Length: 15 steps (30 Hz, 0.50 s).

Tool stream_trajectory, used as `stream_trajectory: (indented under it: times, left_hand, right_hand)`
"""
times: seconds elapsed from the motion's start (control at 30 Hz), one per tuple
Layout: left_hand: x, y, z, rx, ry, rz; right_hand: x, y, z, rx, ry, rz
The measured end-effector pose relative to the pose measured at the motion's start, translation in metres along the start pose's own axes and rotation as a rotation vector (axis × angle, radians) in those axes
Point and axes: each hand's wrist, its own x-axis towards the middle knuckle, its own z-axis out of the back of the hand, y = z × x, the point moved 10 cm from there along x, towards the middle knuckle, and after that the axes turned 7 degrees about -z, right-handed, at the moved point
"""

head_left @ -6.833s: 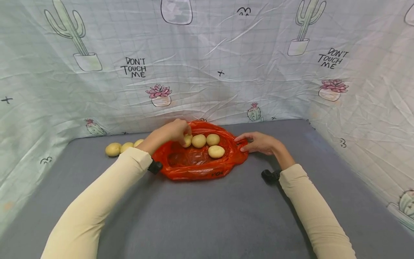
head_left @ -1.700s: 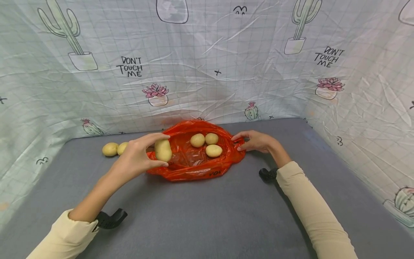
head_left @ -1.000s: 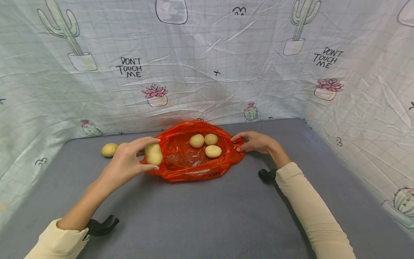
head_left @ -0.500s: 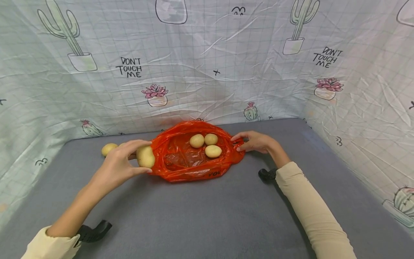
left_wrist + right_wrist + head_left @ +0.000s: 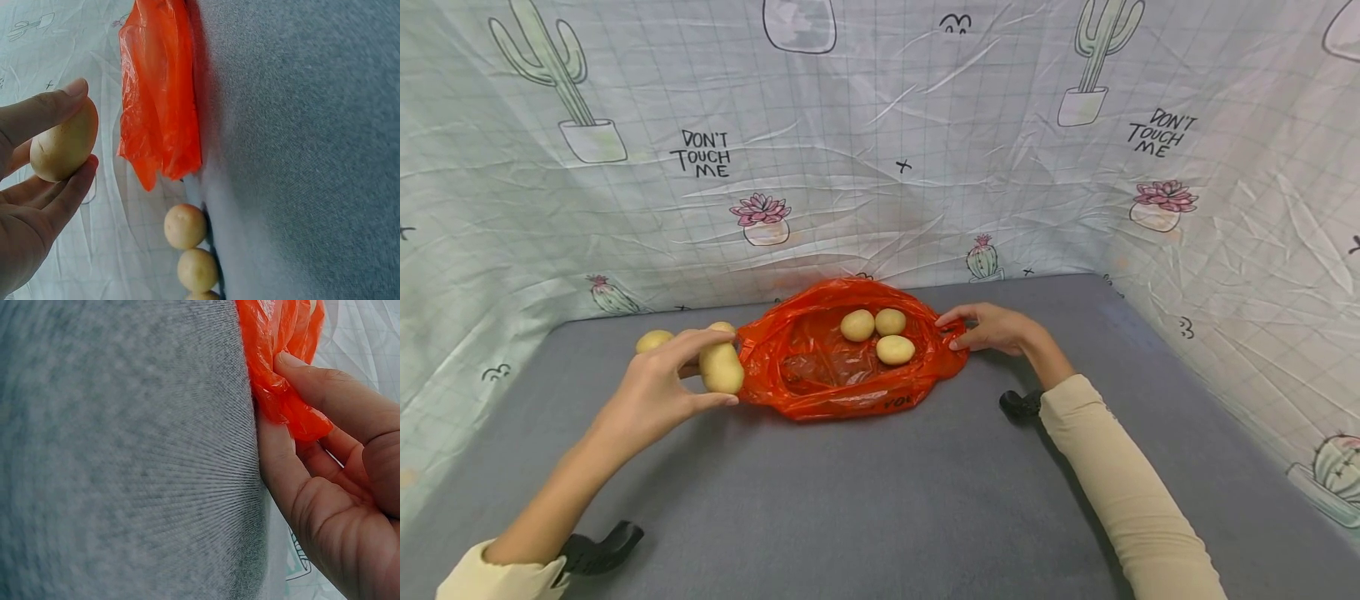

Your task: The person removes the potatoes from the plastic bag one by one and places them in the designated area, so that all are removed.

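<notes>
Just past the left end of a red plastic bag, my left hand holds a yellow potato between thumb and fingers. In the left wrist view that potato is raised above the level of the table. The bag lies on its base with its mouth spread upward, and three potatoes sit inside toward its right. At the bag's right end, my right hand pinches the gathered plastic between thumb and fingers, low by the table.
A row of potatoes lies on the grey table left of the bag. One potato shows beyond my left hand; the left wrist view shows another potato nearest the bag. A cactus-print curtain hangs behind.
My left hand has lifted a potato out of the bag and carried it leftward past the bag's left end, leaving three inside instead of four. The right hand keeps its pinch on the bag.
</notes>
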Motion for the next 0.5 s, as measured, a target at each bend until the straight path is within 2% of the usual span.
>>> stream_trajectory:
  times: [0.5]
  left_hand:
    - [-0.012,0.011,0.008,0.042,0.006,0.059]
  right_hand:
    - [0.001,-0.001,0.0,-0.004,0.002,-0.006]
